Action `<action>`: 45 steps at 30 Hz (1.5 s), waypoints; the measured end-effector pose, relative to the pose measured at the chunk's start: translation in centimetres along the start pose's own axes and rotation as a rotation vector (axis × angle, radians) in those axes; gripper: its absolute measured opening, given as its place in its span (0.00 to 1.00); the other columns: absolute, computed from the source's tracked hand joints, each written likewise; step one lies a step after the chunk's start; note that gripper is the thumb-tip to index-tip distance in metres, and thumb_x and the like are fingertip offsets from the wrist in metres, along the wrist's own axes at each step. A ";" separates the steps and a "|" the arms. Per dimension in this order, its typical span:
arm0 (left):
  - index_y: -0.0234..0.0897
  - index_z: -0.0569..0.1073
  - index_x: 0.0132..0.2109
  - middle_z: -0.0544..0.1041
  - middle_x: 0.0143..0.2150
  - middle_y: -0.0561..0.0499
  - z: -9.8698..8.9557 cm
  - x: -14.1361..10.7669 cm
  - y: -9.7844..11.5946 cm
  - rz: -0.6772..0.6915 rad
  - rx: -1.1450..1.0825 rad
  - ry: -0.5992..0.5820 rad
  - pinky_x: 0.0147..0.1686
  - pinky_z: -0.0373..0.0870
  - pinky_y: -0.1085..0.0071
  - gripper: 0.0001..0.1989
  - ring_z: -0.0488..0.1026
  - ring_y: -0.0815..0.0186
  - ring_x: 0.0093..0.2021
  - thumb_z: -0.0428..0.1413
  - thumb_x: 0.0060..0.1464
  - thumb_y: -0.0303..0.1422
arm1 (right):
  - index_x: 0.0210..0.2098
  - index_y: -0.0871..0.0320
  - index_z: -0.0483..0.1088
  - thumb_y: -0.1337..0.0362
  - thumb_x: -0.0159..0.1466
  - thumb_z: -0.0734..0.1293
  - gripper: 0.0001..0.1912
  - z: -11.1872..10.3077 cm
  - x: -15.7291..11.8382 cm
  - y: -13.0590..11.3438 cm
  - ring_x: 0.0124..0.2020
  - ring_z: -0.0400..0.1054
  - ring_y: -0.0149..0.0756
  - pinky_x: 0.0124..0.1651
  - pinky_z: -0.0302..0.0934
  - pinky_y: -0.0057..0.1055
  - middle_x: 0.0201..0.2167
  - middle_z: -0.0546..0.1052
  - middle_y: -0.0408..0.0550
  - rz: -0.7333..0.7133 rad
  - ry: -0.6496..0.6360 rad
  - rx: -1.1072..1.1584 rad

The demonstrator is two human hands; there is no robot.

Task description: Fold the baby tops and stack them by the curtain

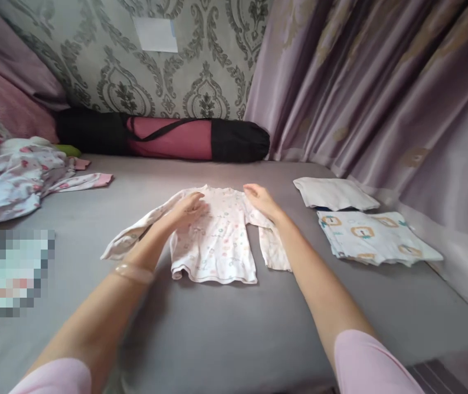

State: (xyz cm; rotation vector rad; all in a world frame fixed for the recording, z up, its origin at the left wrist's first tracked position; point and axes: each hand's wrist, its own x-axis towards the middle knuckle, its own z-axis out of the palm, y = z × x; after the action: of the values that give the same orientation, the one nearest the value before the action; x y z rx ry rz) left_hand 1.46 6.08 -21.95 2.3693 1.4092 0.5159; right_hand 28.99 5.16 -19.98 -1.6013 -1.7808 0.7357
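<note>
A small white long-sleeved shirt point(217, 246) with a fine coloured print lies spread on the grey bed sheet, neckline away from me and hem towards me. Over its left shoulder rests my left hand point(190, 209), fingers loosely stretched on the fabric and apart. My right hand point(261, 200) is at the right shoulder, its fingers extended inward and slightly curved; nothing shows in its grasp. The left sleeve reaches out sideways past my forearm. On the other side, the right sleeve bends down and is partly hidden behind my right forearm.
To the right lie a folded white cloth point(334, 193) and a folded lion-print cloth point(375, 236). Crumpled printed clothing point(16, 178) is at the left, with a blurred patch point(12, 279) nearer me. A black and dark-pink long bag point(172, 137) lies along the wall beside curtains point(340, 82).
</note>
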 end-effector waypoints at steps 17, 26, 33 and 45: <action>0.40 0.69 0.57 0.73 0.56 0.43 4.8 -5.5 13.2 0.305 0.024 -0.131 0.53 0.70 0.64 0.17 0.73 0.60 0.52 0.48 0.64 0.39 | 0.36 0.56 0.71 0.67 0.60 0.66 0.04 -8.5 -8.8 -0.4 0.33 0.71 0.34 0.34 0.60 0.26 0.33 0.77 0.46 0.279 -0.205 -0.555; 0.37 0.70 0.54 0.71 0.58 0.40 6.5 -5.6 13.0 0.254 0.081 -0.096 0.52 0.70 0.59 0.17 0.71 0.54 0.55 0.48 0.64 0.41 | 0.41 0.53 0.76 0.66 0.59 0.67 0.11 -11.0 -9.8 -2.2 0.39 0.73 0.39 0.38 0.59 0.30 0.38 0.79 0.47 0.420 -0.386 -0.690; 0.40 0.72 0.52 0.74 0.54 0.44 5.5 -4.9 12.8 0.201 -0.021 -0.086 0.47 0.73 0.64 0.16 0.75 0.59 0.48 0.46 0.65 0.41 | 0.42 0.56 0.77 0.68 0.60 0.65 0.12 -12.5 -8.9 2.6 0.44 0.74 0.42 0.40 0.61 0.30 0.46 0.80 0.53 0.543 -0.156 -0.703; 0.34 0.68 0.60 0.73 0.60 0.43 6.4 6.7 10.8 0.148 0.124 -0.100 0.59 0.66 0.66 0.25 0.70 0.62 0.60 0.43 0.57 0.20 | 0.32 0.57 0.75 0.67 0.53 0.67 0.06 -13.2 -8.6 6.3 0.32 0.71 0.36 0.30 0.58 0.26 0.29 0.77 0.44 0.453 -0.180 -0.476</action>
State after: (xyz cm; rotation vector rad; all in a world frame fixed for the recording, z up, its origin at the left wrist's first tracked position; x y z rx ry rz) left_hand 15.65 6.46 -21.68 2.5735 1.2629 0.3498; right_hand 43.65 -2.71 -16.87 -2.3736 -1.8297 0.7036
